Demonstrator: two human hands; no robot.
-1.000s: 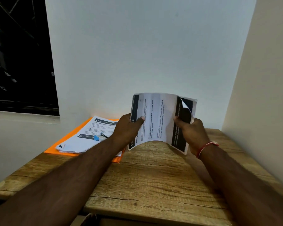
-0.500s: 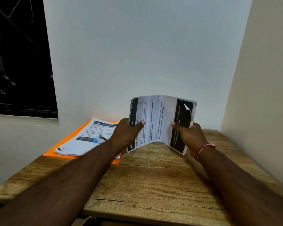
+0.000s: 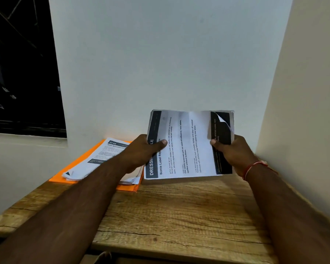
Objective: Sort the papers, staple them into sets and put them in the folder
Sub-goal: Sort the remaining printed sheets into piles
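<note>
Sheaf of white printed sheets with dark header bands [image 3: 189,145] no longer bowed as a second ago: now flat, upright, lower edge at or just above light wooden tabletop [image 3: 179,216], contact unclear; likely squaring edges before stapling

Left hand [image 3: 141,151] grips left edge, thumb across front; right hand [image 3: 234,151] pinches right edge, thumb on front; upper right corner curled

Pile of white printed papers [image 3: 103,157] lies on flat orange folder [image 3: 72,168], left of sheaf

Legible: "DRESSI…", "Bottle Label Rep…", "Old labels removed with no residual adhesive"; pile header "2748"

Red wristband [image 3: 252,167], perhaps thread, right wrist
</note>
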